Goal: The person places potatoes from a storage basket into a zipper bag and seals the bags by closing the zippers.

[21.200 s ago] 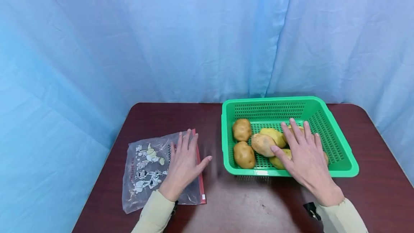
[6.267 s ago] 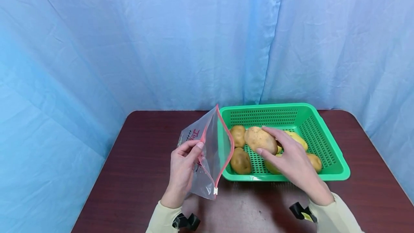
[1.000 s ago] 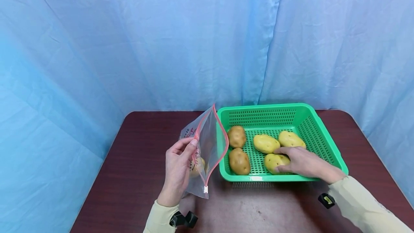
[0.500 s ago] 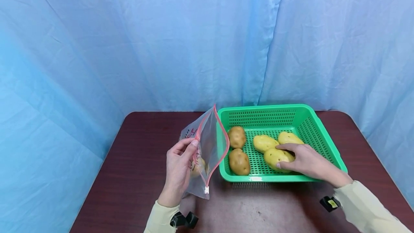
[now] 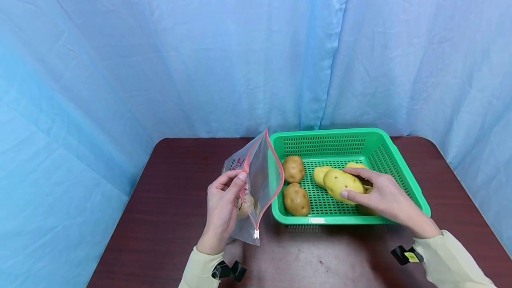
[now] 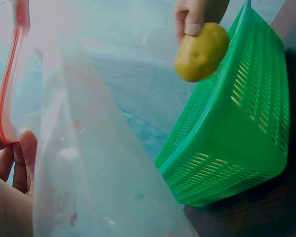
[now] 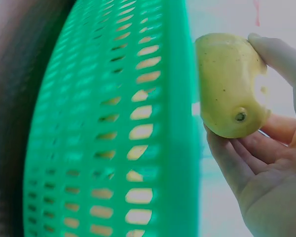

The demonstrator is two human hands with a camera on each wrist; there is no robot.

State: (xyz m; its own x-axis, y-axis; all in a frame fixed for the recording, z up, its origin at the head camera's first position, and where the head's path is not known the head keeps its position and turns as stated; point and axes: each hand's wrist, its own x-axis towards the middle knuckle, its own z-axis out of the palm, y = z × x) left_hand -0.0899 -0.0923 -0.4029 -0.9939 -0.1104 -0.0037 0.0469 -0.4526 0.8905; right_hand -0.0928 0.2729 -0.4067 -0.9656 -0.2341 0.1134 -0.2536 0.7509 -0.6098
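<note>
Your right hand has just lifted the yellow potato and grips it, with the green basket below that hand. So the potato looks free to move. Your left hand pinches the clear bag.

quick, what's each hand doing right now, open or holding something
Left hand: holding the clear plastic bag with a red zip edge.
Right hand: holding a yellow oval potato.
</note>
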